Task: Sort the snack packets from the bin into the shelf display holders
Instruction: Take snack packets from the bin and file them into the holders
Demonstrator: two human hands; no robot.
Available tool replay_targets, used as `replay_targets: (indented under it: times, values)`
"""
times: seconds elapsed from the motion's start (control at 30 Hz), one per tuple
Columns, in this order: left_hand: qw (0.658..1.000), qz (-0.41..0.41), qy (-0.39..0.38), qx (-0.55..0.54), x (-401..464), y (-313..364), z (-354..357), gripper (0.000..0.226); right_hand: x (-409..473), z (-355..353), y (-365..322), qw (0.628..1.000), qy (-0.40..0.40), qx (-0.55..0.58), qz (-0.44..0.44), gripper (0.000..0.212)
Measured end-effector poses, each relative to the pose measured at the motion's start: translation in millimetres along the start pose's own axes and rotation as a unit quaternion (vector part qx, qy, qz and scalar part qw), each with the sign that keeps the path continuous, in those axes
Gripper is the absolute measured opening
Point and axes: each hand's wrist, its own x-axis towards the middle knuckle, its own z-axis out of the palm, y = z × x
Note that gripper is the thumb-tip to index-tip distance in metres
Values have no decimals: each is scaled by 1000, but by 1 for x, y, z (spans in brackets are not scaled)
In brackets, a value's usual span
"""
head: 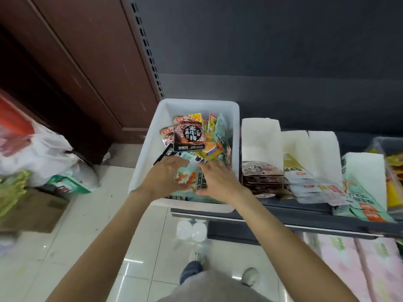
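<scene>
I am partway through the sort, by my reading; the white bin (197,105) sits on the left end of the shelf (283,221) and has plenty in it: a brown packet (189,132) lies on top toward the back, yellow packets (212,147) beside it, mint-green ones (222,134) along the right wall; so most of the bin's load is left to go, as far as I can judge. My left hand (165,177) and right hand (218,179) are both down in the near end of the bin, close together, with a pale green packet (189,175) between them; the left thumb and fingers seem to hold its left edge, and I read the right hand as gripping the right side, though its fingers curl under where I cannot see them clearly. To the right of the bin stand the white holders (261,136) in a row; the nearest one carries a stack of brown packets (262,175), the next holds pale white packets (305,179), and the one further right has green packets (362,197) spilling forward over the shelf lip; at the far right edge a clear holder (386,144) shows yellow ones, too cropped for me to count. So every holder in view has been started and none looks full; what remains is to lift this green packet out, carry it well to the right to its like, and go on through the bin; the slippery, overlapping packets may come up in a clump.
</scene>
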Motion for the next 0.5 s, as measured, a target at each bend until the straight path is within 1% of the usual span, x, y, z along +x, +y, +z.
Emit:
replay_targets:
  times: [0.03, 0.1, 0.17, 0.2, 0.27, 0.33, 0.37, 0.4, 0.43, 0.47, 0.5]
  values:
    - [999, 11, -20, 27, 4, -2, 0, 75, 7, 2, -2, 1000, -24, -10, 12, 84]
    - [994, 19, -68, 87, 11, -4, 3, 86, 17, 5, -3, 999, -30, -14, 27, 88]
    - [988, 25, -97, 121, 16, -7, 4, 87, 22, 5, -3, 999, -17, -10, 42, 87]
    - [987, 27, -99, 125, 18, -8, 4, 86, 23, 4, -3, 999, -6, -8, 51, 86]
    - [987, 32, -90, 128, 23, -10, 4, 82, 24, 4, -2, 998, 33, -5, 56, 77]
    - [991, 33, -58, 118, 26, -13, 2, 70, 23, 0, -1, 991, 115, 49, 48, 56]
    - [996, 26, -37, 82, 26, -16, -1, 61, 22, -4, 0, 980, 159, 110, 51, 48]
    - [999, 14, -22, 19, 25, -18, -5, 52, 20, -10, 1, 959, 191, 198, 66, 43]
    - [998, 1, -16, -67, 22, -19, -10, 42, 19, -18, 2, 925, 211, 304, 84, 40]
    - [986, -11, -10, -164, 20, -19, -15, 32, 16, -25, 3, 880, 223, 407, 98, 36]
    - [966, -23, -4, -258, 17, -18, -20, 22, 13, -31, 5, 837, 230, 485, 108, 29]
